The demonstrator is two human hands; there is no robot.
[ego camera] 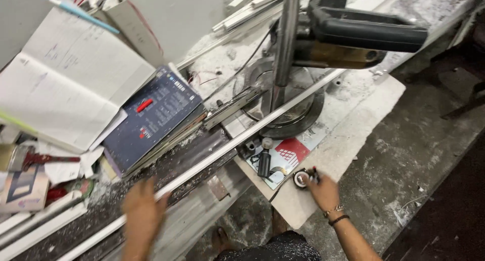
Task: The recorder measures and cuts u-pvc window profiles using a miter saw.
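My left hand (143,210), fingers spread, presses the long white strip (212,160) near the counter's (353,135) front edge; it runs under the saw (323,44). My right hand (323,190) grips a small round tape measure (301,178). I judge this the measuring step; next calls for steadying the strip.

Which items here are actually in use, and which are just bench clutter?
In use:
left hand on long white metal strip
right hand on small round black tape measure
chop saw over the strip

Lying about:
open notebook
dark blue booklet
blue pen
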